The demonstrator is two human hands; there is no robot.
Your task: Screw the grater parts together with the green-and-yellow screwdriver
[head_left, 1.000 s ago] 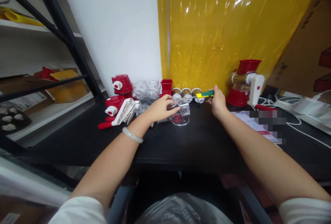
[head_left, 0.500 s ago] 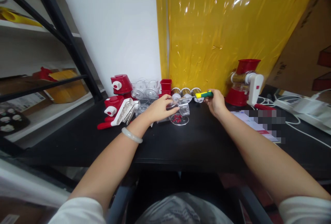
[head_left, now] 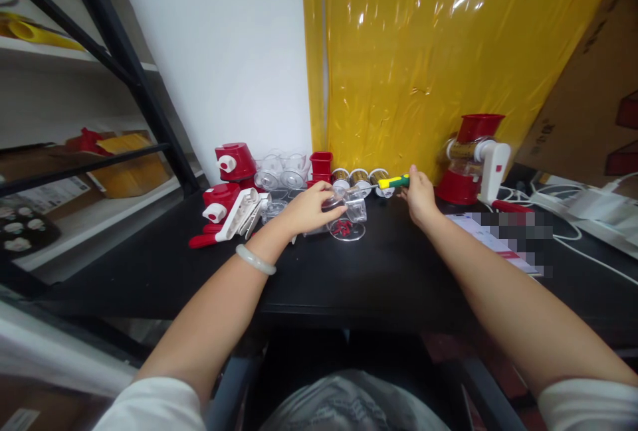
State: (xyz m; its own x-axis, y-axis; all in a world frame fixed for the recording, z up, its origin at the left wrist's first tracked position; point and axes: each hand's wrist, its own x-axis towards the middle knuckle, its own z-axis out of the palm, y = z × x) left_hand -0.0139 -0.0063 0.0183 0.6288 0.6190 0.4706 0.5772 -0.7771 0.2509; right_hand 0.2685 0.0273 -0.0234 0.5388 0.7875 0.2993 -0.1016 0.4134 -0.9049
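**Asker:** Well, where are your hands just now?

**Operator:** I have my left hand (head_left: 312, 208) over a clear plastic housing (head_left: 350, 213), which stands on the black counter (head_left: 379, 278) near the middle. My fingers are clamped across its top, I'd say to stop it from sliding or turning. My right hand (head_left: 421, 197) has its fingers closed round the green and yellow handle of a screwdriver (head_left: 393, 182). I hold it level, with the shaft pointing left at the housing's upper side.

**Asker:** Is the tip seated in anything?

**Operator:** I cannot tell. The shaft is thin, and its end is lost against the clear plastic and my left fingers. A red piece shows low inside the housing, too small to read.

**Asker:** And around it?

**Operator:** Red and white parts (head_left: 232, 208) lie heaped to the left, with clear cups (head_left: 279, 173) behind them. Three metal drums (head_left: 359, 178) stand in a row along the far edge, close enough to reach. An assembled red grinder (head_left: 471, 159) stands upright at the far right, apart from the loose pieces. The paper (head_left: 473, 232) beside my right forearm is partly blurred out, and the white cables (head_left: 573, 235) run off the right edge.
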